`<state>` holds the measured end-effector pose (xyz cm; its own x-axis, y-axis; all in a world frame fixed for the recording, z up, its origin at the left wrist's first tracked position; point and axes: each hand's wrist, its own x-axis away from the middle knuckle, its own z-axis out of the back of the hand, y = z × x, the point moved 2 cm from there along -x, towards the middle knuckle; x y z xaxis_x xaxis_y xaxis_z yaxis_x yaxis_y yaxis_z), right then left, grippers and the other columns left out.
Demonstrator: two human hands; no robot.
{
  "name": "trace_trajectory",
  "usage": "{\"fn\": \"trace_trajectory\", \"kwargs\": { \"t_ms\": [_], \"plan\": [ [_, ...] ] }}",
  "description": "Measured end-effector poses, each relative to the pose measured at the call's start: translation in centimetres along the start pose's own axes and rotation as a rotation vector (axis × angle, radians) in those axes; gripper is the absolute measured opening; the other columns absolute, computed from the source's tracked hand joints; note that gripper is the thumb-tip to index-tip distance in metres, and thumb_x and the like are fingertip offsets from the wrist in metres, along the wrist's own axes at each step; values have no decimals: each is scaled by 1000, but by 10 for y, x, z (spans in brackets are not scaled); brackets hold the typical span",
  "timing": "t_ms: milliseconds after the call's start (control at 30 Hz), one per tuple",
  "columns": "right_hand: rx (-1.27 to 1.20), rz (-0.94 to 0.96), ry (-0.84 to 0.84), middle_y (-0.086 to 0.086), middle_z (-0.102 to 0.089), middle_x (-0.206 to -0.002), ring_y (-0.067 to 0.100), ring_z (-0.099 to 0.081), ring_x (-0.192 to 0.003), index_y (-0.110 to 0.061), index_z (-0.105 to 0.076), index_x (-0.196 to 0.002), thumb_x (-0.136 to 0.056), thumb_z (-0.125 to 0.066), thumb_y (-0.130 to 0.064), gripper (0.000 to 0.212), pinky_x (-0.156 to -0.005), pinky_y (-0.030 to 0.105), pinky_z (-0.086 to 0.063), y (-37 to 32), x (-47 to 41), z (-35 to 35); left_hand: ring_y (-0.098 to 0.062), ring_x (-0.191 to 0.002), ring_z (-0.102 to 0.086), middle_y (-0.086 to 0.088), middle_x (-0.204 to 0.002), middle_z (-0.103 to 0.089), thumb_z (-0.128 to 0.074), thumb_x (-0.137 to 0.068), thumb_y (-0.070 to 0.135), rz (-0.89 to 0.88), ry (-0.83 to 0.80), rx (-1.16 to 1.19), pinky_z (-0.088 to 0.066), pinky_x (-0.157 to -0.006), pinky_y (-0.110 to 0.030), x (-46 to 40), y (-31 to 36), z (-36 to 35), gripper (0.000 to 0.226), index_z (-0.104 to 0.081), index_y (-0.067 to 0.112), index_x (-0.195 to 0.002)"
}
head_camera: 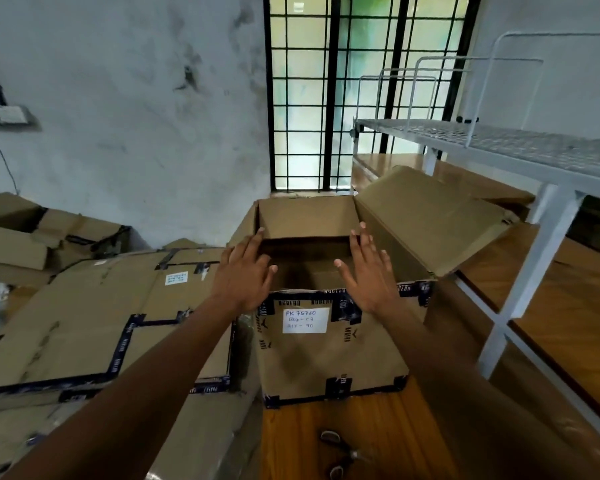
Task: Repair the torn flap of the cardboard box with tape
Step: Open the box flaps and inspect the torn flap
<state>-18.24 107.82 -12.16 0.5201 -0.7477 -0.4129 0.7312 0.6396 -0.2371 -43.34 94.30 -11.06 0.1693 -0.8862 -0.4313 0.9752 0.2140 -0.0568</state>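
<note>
Two hands: both reach forward over the open box, arms stretched from the lower corners.
Flattened cartons [84, 327]: lie at the left, edged with dark printed tape, touching the box's left side.
Left hand [245, 271]: palm down, fingers straight and spread, holding nothing, over the box's near-left rim.
Cardboard box [329, 355]: stands upright on the wooden surface [291, 441], top open, dark printed tape along its edges.
White label [305, 320]: handwritten, on the near face.
Right hand [369, 271]: palm down, fingers straight and spread wide, holding nothing, over the near-right rim.
Right flap [430, 216]: raised and tilted outward toward the white metal rack [534, 150].
Scissors [340, 452]: on the wood near the bottom edge, blurred.
</note>
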Motion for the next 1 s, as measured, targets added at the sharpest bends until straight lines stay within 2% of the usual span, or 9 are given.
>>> {"fn": "trace_trajectory", "kwargs": {
  "t_ms": [100, 167, 267, 500, 600, 667, 767, 867, 1000],
  "plan": [
    [-28, -55, -80, -4, 30, -171, 20, 7, -162, -25, 6, -167, -106, -17, -66, 77, -129, 58, -6, 1, -11, -12, -26, -159, -29, -4, -167, -44, -23, -111, 55, -1, -111, -22, -18, -128, -57, -14, 0, -7, 62, -78, 28, -119],
    [-41, -115, -178, -5, 26, -172, 22, 3, -162, -28, -1, -168, -106, -14, -66, 74, -129, 60, -9, 4, -20, -20, -25, -136, -54, -6, -133, -70, -22, -113, 53, -1, -246, -50, -26, -123, -54, -23, 9, -6, 63, -78, 23, -111],
    [29, -179, -316, -2, 23, -172, 26, 7, -162, -34, 0, -167, -105, -8, -67, 70, -128, 63, -9, 7, -28, -30, -25, -108, -65, -5, -96, -70, -22, -115, 53, 45, -463, 13, -30, -123, -56, -34, 23, -7, 61, -68, 19, -95],
    [99, -220, -337, 0, 15, -174, 31, 7, -161, -38, 1, -166, -105, -7, -65, 67, -126, 63, -9, 8, -33, -40, -35, -162, -25, -13, -170, -40, -20, -112, 61, 140, -784, -20, 0, -130, -64, -63, 30, -25, 69, -49, 19, -159],
    [119, -224, -305, 1, 12, -175, 31, 7, -161, -38, -1, -166, -105, -7, -65, 67, -127, 63, -9, 9, -32, -42, -36, -144, -52, -17, -154, -56, -35, -112, 53, 215, -924, 155, -32, -125, -60, -73, 26, -35, 54, -64, 16, -139],
    [125, -220, -281, 2, 12, -175, 31, 8, -161, -38, -1, -166, -105, -7, -65, 67, -128, 62, -8, 9, -30, -40, -28, -107, -69, -14, -120, -70, -43, -112, 41, 229, -922, 262, -52, -106, -48, -75, 22, -34, 38, -69, 15, -106],
    [136, -222, -252, 2, 11, -175, 32, 9, -161, -38, -1, -166, -105, -6, -66, 68, -128, 61, -5, 7, -28, -39, -20, -81, -67, -8, -91, -67, -44, -113, 29, 241, -801, 299, -53, -85, -38, -80, 17, -28, 35, -63, 13, -88],
    [152, -233, -221, 2, 11, -175, 31, 9, -161, -37, -1, -166, -104, -5, -67, 69, -128, 61, -4, 9, -26, -41, -15, -70, -67, -6, -83, -69, -48, -112, 22, 286, -758, 388, -51, -68, -31, -80, 16, -26, 31, -63, 10, -88],
    [166, -220, -145, 3, 6, -176, 31, 7, -162, -34, -6, -167, -104, -6, -67, 70, -128, 60, -5, 6, -20, -40, -13, -76, -68, -6, -88, -72, -64, -106, 23, 397, -651, 614, -52, -69, -29, -78, 8, -26, 16, -67, 8, -104]
  ]
}}
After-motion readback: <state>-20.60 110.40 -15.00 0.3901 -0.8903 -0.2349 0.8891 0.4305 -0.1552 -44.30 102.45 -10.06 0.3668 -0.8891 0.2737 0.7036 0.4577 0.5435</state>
